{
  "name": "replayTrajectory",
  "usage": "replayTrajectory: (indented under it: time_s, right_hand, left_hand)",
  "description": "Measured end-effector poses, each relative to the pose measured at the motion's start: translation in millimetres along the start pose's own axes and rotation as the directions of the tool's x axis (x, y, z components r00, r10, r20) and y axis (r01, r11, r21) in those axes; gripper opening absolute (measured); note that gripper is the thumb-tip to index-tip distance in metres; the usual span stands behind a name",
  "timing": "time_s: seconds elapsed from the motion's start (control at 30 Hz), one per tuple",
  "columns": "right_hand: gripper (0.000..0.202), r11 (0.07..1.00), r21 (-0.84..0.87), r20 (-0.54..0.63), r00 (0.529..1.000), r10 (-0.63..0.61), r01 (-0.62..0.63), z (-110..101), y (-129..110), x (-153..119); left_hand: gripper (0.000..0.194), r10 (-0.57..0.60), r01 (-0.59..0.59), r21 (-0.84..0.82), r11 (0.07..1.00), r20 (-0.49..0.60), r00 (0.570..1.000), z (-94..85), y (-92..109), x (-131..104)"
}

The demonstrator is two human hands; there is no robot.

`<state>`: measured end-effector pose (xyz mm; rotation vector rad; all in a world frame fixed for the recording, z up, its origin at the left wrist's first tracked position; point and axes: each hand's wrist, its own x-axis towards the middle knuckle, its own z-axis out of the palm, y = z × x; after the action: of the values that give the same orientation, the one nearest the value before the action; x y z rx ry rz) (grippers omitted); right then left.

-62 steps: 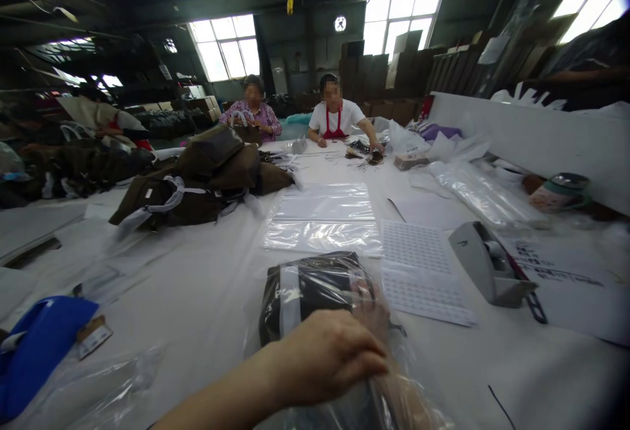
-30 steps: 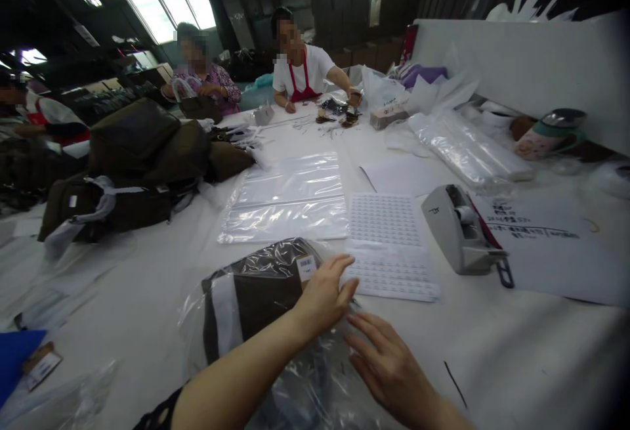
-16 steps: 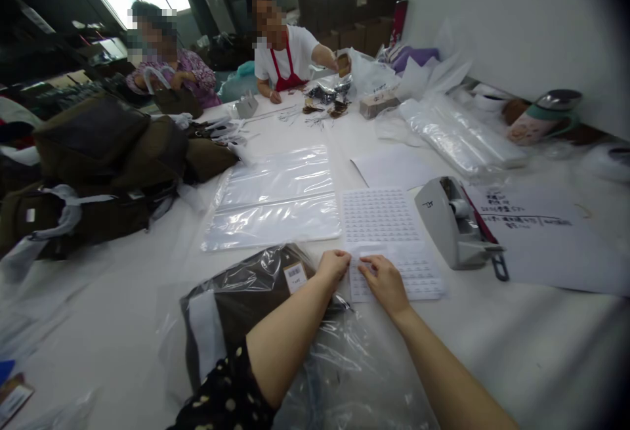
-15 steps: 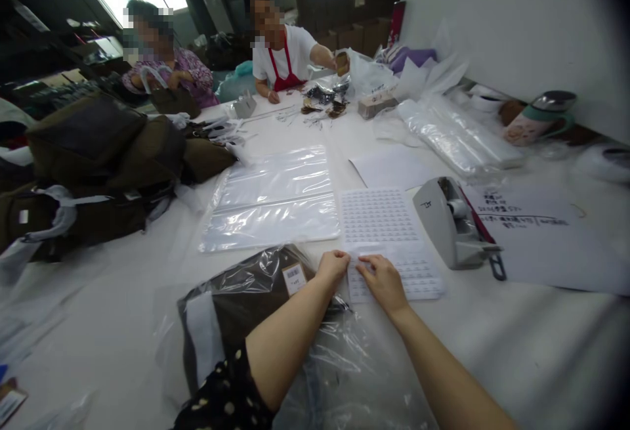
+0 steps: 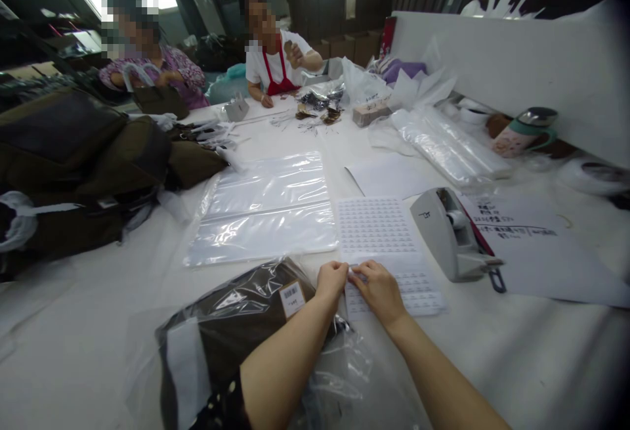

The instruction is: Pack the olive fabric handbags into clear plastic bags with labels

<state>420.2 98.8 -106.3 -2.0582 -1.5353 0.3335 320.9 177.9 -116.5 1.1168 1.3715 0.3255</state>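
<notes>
My left hand [image 5: 333, 280] and my right hand [image 5: 377, 287] meet at the left side of a white sheet of printed labels [image 5: 378, 226]. Both have their fingers pinched together, the tips almost touching over the sheet. Whatever is between them is too small to make out. Under my left forearm lies a dark brown bag [image 5: 231, 312] in a clear plastic sleeve, with a barcode tag [image 5: 292, 299] near its upper right. A grey tape dispenser [image 5: 450, 236] stands right of the label sheet.
Flat clear plastic bags [image 5: 266, 210] lie beyond the brown bag. More brown bags [image 5: 88, 148] are piled at the left. A handwritten sheet [image 5: 551, 253], plastic packs [image 5: 447, 144] and a mug [image 5: 524, 131] are at the right. Two people sit across the table.
My right fingers have closed in toward my left fingertips. The view has shifted slightly. The person in the red apron has raised a hand holding a brown piece.
</notes>
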Motion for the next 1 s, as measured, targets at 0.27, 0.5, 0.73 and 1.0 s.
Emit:
replayTrajectory:
  time_s: [0.27,0.5,0.73,1.0]
  right_hand:
    - [0.014,0.998,0.049,-0.053,0.997,0.05,-0.048,3,-8,-7]
    - [0.021,0.968,0.105,-0.067,0.97,0.234,-0.226,8,-9,-15]
    - [0.018,0.95,0.122,-0.055,0.953,0.297,-0.289,10,-11,-13]
    - [0.021,0.956,0.096,-0.061,0.957,0.283,-0.277,10,-13,-13]
  left_hand:
    - [0.021,0.014,-0.013,0.042,0.999,-0.034,0.999,-1.6,1,2]
    - [0.016,0.047,-0.042,0.11,0.993,-0.04,0.998,-2.7,1,0]
    - [0.017,0.136,-0.131,0.217,0.967,-0.007,0.991,-4.8,8,-9]
    - [0.015,0.173,-0.166,0.302,0.939,0.005,0.985,-5.1,5,-7]
